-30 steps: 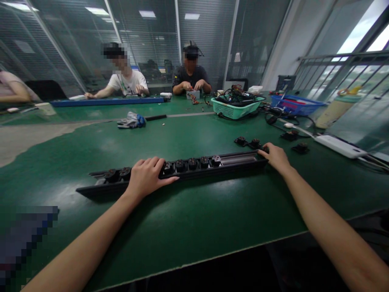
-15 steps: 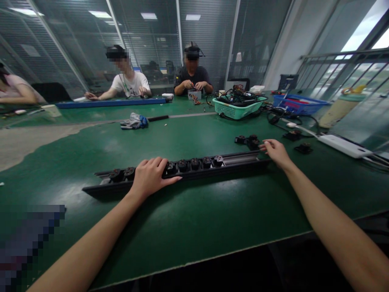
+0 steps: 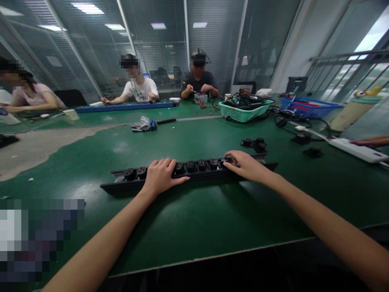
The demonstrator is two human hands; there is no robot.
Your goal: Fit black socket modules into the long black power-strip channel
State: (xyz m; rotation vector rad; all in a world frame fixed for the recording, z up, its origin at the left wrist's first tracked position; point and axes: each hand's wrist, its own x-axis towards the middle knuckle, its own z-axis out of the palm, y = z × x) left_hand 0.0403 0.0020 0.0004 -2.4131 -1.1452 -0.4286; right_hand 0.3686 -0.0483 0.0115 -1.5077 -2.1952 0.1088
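Counter (image 3: 194, 219): deep green. Long channel (image 3: 121, 187): black. Sockets (image 3: 202, 164) in its row: black, with coppery flecks on top. Loose sockets (image 3: 313, 151) at right: black as well. Perforated basket (image 3: 240, 114): mint green, patterned with rows of small holes. Open basket (image 3: 322, 109): blue. Glove (image 3: 143, 124): grey with blue. Long bar (image 3: 124, 107): blue. Power strip (image 3: 358, 149): white. Cylinder (image 3: 349, 114): cream, greenish upper band. Co-workers' shirts, left to right: pale pink (image 3: 42, 95), white with dark print (image 3: 141, 91), near-black (image 3: 203, 84). Blinds (image 3: 215, 44): grey, finely striped horizontally.
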